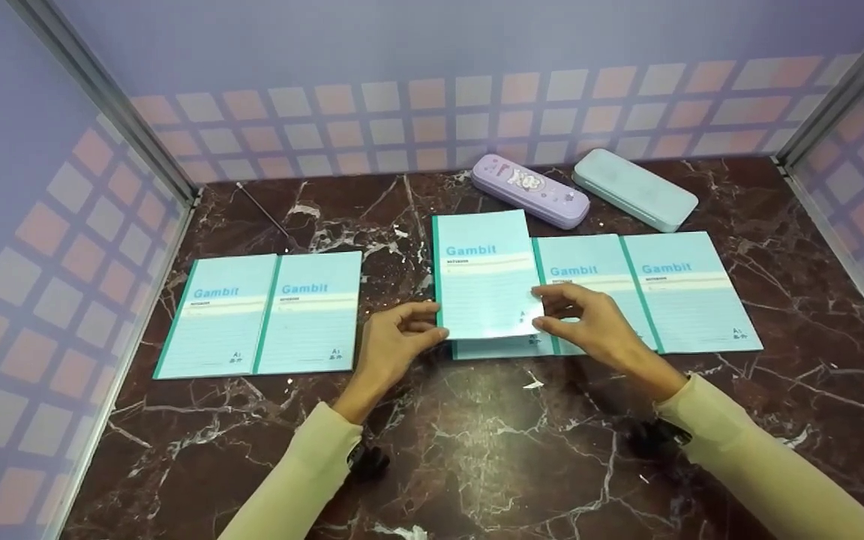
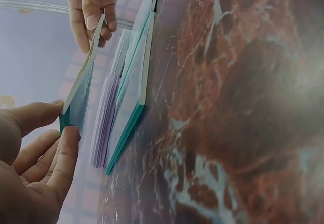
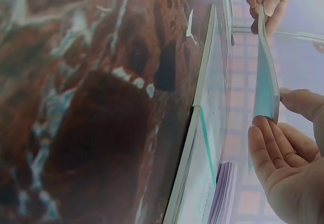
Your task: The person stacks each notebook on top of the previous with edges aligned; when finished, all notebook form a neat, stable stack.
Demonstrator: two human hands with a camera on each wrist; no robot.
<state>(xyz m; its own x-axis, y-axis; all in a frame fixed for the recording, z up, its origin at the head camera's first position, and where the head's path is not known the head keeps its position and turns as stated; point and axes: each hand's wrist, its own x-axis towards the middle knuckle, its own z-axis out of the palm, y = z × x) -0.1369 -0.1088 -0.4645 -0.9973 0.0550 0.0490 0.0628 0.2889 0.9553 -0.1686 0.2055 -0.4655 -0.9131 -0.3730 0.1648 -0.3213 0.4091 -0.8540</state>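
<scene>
Looking down from the head view, both hands pinch one notebook (image 1: 486, 274) by its near corners, left hand (image 1: 391, 341) on the spine corner, right hand (image 1: 589, 322) on the other, long side running away from the person, lifted over another. I count six notebooks and two pencil cases (image 1: 529, 190). Left wrist view: thumb and fingers (image 2: 61, 158) clamp the notebook's (image 2: 81, 90) green edge, off the table (image 2: 228, 107). Right wrist view: fingers (image 3: 268, 153) pinch the notebook's (image 3: 267, 77) curled corner, same story
</scene>
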